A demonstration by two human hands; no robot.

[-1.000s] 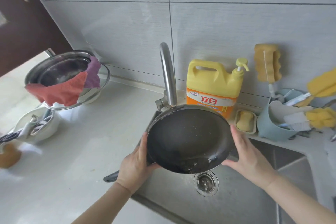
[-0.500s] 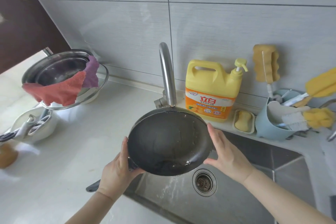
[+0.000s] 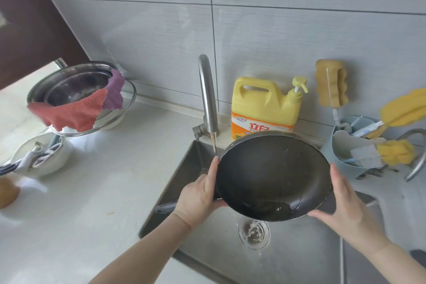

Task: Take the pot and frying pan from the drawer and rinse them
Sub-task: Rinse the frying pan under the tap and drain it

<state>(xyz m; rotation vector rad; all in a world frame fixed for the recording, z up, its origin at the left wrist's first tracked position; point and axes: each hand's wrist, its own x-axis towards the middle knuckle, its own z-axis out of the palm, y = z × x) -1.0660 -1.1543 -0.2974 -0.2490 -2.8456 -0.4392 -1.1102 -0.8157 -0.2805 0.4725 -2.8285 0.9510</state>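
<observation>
While two hands [image 3: 272, 200] tilt one frying pan [image 3: 273, 176], one sink [image 3: 207, 242] below.

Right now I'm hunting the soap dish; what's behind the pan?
Behind the pan stands the detergent jug, its lower label covered. No soap dish shows; the pan may hide it.

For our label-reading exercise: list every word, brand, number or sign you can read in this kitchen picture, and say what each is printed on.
"立白": large red characters on the orange label of the yellow detergent bottle, their lower part hidden by the frying pan.
Small oval logo and fine print on the same label: too small to read.
Print on the blue-and-white brush handle in the blue holder: blurred, unreadable.
No other text is visible.
</observation>
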